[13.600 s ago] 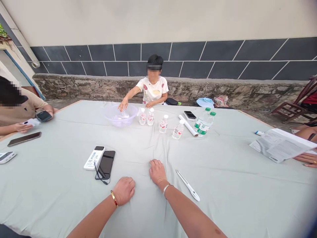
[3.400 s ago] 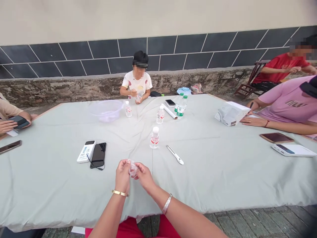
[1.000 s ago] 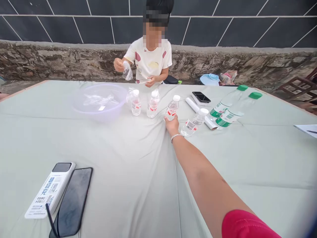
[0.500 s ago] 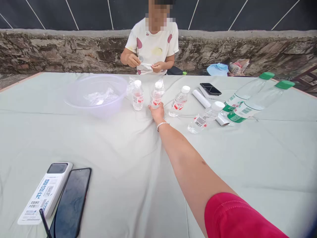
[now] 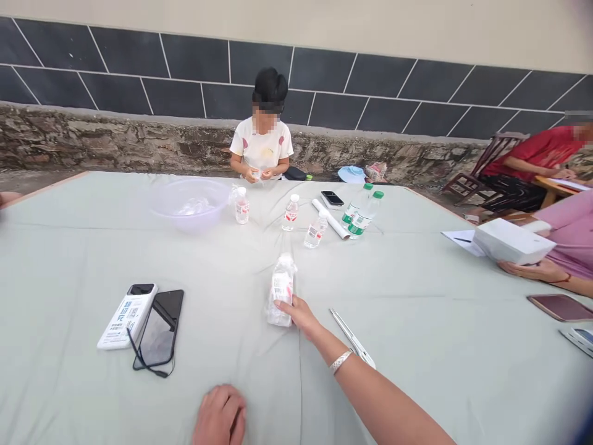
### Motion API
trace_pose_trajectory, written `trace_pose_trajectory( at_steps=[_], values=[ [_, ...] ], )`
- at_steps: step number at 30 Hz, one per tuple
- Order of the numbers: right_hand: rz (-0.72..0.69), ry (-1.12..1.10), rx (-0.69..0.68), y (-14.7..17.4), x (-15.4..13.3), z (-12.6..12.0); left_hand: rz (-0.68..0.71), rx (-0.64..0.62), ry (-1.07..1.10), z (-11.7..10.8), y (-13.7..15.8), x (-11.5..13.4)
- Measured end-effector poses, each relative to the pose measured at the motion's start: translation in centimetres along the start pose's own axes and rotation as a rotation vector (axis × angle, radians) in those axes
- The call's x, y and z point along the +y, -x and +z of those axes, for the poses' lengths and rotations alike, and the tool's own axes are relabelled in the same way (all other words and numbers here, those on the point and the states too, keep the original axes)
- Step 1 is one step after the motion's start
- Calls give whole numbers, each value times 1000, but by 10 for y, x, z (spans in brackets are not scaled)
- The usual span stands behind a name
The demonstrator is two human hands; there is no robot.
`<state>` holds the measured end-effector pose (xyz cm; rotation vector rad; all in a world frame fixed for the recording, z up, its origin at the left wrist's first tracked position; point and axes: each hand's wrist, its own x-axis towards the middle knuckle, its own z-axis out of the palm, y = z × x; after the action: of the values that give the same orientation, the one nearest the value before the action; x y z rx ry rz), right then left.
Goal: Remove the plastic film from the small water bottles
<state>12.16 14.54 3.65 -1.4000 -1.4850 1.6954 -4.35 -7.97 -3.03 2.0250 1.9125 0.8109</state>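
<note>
My right hand (image 5: 303,316), with a bracelet at the wrist, grips the lower part of a small water bottle (image 5: 281,281). Clear plastic film surrounds this bottle, which has a white cap and stands about mid-table. At the near edge, my left hand (image 5: 220,415) rests on the cloth with fingers curled together and nothing visible in them. Farther back stand three similar bottles: one at the left (image 5: 241,209), one in the middle (image 5: 291,214) and one at the right (image 5: 315,231). Clear crumpled film (image 5: 194,207) lies in a pale purple basin (image 5: 215,216).
Two phones (image 5: 121,318) (image 5: 161,327) lie at left; a slim white tool (image 5: 352,337) lies beside my right forearm. Behind are a white roll (image 5: 331,219), two green-capped bottles (image 5: 364,217) and a phone (image 5: 332,198). A person (image 5: 262,151) sits opposite; another holds a white box (image 5: 514,241).
My right hand has drawn the film-wrapped water bottle toward me from the row at the back. My left hand has come into view. The camera view has widened and tilted upward.
</note>
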Motion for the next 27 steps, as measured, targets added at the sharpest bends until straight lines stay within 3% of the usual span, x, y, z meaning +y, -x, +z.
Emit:
trace_pose_trajectory(
  at_steps=[4, 9, 13, 15, 17, 21, 27],
  values=[
    [112, 85, -100, 57, 11, 10, -162, 11, 137, -14, -17, 17],
    [-77, 673, 104, 89, 12, 9, -399, 8, 378, -11, -54, 49],
    [-100, 939, 312, 96, 8, -36, -426, -95, 348, 3, -83, 77],
    [-34, 1054, 453, 98, 16, -66, -447, -140, 319, 10, -90, 84],
    [73, 1128, 463, 101, 28, -91, -478, -154, 326, 16, -92, 84],
    [111, 948, 363, 108, 38, -107, -541, -144, 446, 23, -90, 73],
    [30, 490, 230, 81, -15, -65, -557, -105, 462, 22, -84, 64]
  ],
)
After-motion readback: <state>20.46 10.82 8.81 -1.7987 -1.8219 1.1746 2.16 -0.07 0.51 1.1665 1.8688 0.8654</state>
